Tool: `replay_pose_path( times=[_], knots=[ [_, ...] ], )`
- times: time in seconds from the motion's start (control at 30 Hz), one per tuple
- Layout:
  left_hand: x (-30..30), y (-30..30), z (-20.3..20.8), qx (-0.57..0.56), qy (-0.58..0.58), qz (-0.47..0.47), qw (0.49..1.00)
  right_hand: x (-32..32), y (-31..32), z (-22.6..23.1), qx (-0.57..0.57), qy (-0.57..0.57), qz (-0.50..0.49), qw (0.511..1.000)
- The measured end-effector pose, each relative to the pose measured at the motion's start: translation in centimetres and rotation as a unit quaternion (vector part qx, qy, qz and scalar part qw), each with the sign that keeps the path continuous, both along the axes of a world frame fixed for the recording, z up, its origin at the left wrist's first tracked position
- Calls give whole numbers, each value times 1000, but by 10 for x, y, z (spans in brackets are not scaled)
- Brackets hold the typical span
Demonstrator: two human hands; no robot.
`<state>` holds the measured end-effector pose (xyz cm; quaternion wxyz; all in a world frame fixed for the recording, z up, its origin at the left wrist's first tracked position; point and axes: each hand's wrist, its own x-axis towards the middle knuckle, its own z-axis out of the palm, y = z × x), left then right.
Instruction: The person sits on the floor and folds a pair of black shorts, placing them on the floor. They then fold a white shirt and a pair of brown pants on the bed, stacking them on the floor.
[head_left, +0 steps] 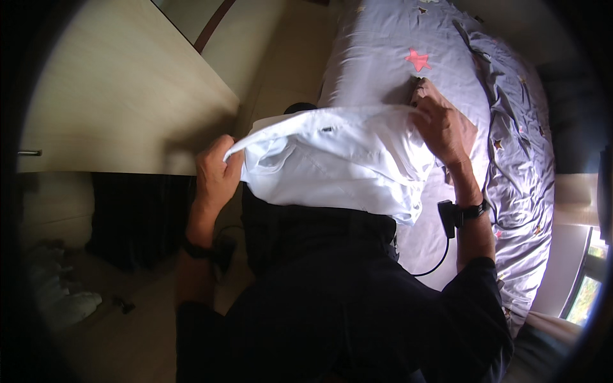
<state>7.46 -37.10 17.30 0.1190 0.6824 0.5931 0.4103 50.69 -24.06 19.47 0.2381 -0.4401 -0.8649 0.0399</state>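
A white garment (345, 159), probably a shirt, hangs stretched between my two hands in front of my body. My left hand (219, 171) pinches one end of its upper edge, with the thumb against the cloth. At the other end, my right hand (440, 131) is closed on the same edge. The cloth sags in loose folds below this edge, and a small dark mark shows near its top. Just beyond my right hand, a brownish-pink folded cloth (469, 129) lies on the bed, partly hidden by the hand and the white garment.
A bed with a pale lilac star-patterned sheet (377, 57) stretches ahead and to the right, a crumpled blanket (517, 191) along its far right side. At left stands a light wooden panel (121, 96) with a handle. Dark and whitish items lie on the floor at lower left.
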Motion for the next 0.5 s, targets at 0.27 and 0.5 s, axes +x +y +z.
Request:
replay_pose_path(
  times=[0.27,0.5],
  knots=[
    [17,45,104,6,-16,5,1000,-2,31,128,154,146,-142,967],
    [64,34,178,16,-260,-61,964,-42,16,189,238,163,-79,954]
  ],
)
